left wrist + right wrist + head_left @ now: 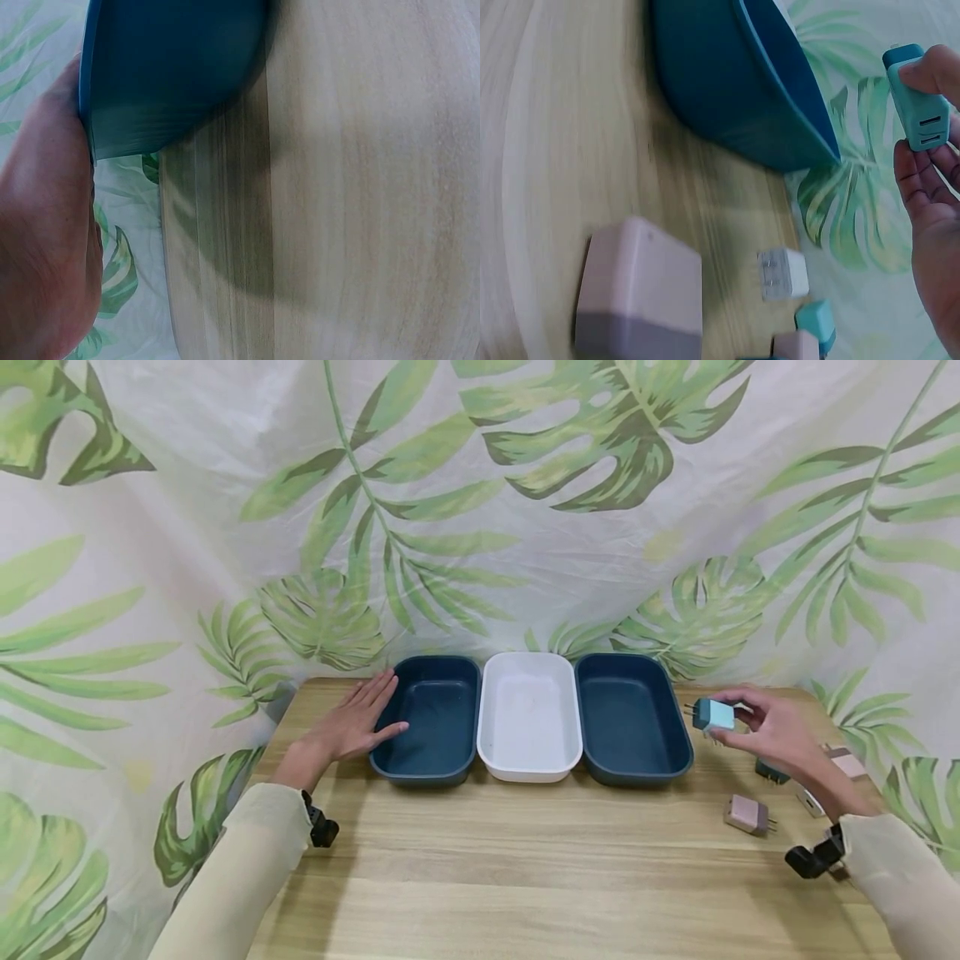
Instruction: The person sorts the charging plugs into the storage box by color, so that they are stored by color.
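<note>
My right hand [776,731] pinches a light-teal and dark-teal wall charger [717,716] between thumb and fingers, above the table just right of the right dark blue tray [633,718]. Its metal prongs point left; in the right wrist view two slots show on the charger [921,112]. My left hand [348,727] rests against the left side of the left dark blue tray [431,727], fingers straight and thumb over the rim. In the left wrist view the tray [172,67] hides most of the fingers. A white tray [530,718] stands between the two blue ones.
Below my right hand, a pink and mauve charger [745,814] lies on the wooden table [525,860]. Near the right forearm are a dark teal charger [768,772], a white one [810,803] and another pink one [847,763]. A leaf-patterned cloth [450,485] hangs behind.
</note>
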The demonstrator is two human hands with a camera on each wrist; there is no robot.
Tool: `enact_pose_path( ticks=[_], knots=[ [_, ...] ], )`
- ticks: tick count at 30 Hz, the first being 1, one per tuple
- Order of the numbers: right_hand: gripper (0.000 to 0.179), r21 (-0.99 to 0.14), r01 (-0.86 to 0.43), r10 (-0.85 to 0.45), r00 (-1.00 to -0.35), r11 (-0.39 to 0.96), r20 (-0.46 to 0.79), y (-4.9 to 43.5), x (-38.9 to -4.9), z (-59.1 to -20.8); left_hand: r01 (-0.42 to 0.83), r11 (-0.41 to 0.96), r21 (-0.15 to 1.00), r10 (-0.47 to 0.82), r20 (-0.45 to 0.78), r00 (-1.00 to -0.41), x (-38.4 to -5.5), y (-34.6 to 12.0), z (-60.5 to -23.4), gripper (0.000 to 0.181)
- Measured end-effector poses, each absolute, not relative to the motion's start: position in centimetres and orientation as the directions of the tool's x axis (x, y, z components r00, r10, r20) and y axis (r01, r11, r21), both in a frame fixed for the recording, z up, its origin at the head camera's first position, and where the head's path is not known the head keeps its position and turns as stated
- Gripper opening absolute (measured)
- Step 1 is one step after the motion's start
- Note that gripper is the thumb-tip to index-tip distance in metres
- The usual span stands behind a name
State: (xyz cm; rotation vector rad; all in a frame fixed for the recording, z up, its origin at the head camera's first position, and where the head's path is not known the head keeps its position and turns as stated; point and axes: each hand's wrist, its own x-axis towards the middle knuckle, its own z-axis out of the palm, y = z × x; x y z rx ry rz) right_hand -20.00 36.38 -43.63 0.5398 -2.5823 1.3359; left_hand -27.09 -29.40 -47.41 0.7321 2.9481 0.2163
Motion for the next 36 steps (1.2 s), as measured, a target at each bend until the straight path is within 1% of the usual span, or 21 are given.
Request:
enact_pose_path(
  ticks=[4, 9, 15, 19, 24, 32, 36],
  knots=[
    [0.044, -0.752, -0.468, -0.291, -0.882, 0.464, 0.37, 35.2, -20.4, -43.4, 0.456, 0.876, 0.155, 0.469, -0.059, -0.881, -27.1, -29.4, -47.5, 0.092],
    [0.046, -0.751, -0.508, -0.329, -0.857, 0.422, 0.395, 33.9, -20.8, -43.3, 0.452, 0.878, 0.156, 0.466, -0.061, -0.883, -27.2, -29.4, -47.5, 0.093],
    [0.044, -0.748, -0.526, -0.355, -0.844, 0.405, 0.401, 32.5, -21.4, -43.1, 0.454, 0.877, 0.158, 0.467, -0.063, -0.882, -27.1, -29.4, -47.6, 0.093],
    [0.044, -0.763, -0.52, -0.362, -0.845, 0.385, 0.393, 31.5, -21.7, -43.0, 0.449, 0.879, 0.161, 0.464, -0.063, -0.884, -27.1, -29.4, -47.6, 0.093],
    [0.044, -0.777, -0.528, -0.395, -0.831, 0.343, 0.391, 30.3, -22.3, -43.0, 0.453, 0.877, 0.16, 0.467, -0.06, -0.882, -27.1, -29.4, -47.5, 0.092],
    [0.045, -0.742, -0.552, -0.411, -0.819, 0.38, 0.4, 28.2, -23.0, -42.7, 0.462, 0.87, 0.169, 0.475, -0.038, -0.879, -27.2, -29.4, -47.6, 0.094],
    [0.044, -0.752, -0.57, -0.423, -0.802, 0.331, 0.422, 27.2, -23.5, -43.0, 0.46, 0.871, 0.169, 0.472, -0.036, -0.881, -27.2, -29.4, -47.7, 0.095]
  ],
)
